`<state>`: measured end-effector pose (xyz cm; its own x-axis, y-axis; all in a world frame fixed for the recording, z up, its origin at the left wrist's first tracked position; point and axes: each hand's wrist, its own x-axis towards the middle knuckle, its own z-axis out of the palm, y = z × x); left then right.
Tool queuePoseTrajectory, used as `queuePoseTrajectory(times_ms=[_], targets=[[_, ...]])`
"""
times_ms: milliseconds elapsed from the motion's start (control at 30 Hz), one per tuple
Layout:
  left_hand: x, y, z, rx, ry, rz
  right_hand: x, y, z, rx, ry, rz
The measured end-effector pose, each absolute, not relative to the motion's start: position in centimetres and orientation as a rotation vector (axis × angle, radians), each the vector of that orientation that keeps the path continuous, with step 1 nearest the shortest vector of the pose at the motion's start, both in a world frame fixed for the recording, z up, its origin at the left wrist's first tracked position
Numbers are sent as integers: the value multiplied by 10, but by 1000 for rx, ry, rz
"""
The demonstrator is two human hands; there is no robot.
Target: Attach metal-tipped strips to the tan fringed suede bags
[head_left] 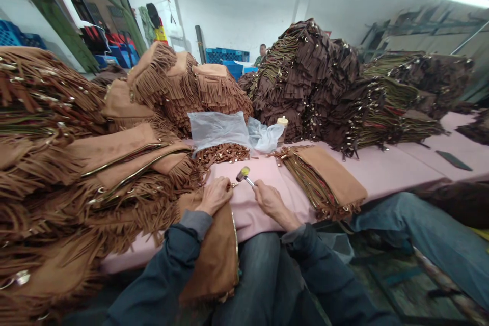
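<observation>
1. Pink table (385,168), heaped with tan and dark brown fringed bags; no writing can be read anywhere.
2. Tan bag (214,254), suede-like with a metal zip edge, hangs over the table's near edge onto the lap.
3. Left hand (214,195) lies curled, pressing the bag's top corner.
4. Right hand (268,199) is clenched around a small hammer (244,175), its yellow-tipped head raised just beside the left hand.
</observation>
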<state>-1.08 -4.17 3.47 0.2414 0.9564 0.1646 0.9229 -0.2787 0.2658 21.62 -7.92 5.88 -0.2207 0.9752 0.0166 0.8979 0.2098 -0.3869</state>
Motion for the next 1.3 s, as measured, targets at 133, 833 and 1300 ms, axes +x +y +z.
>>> queuePoseTrajectory(times_ms=[133, 833, 1300], targets=[[-9, -40, 36, 2325, 1851, 439, 191, -87, 66, -1652, -2175, 249], [-49, -55, 6, 1627, 1369, 1150, 203, -73, 19, -1736, -1998, -15], [-52, -71, 14, 1316, 1302, 1279, 107, -180, 8, -1369, -1685, 1044]])
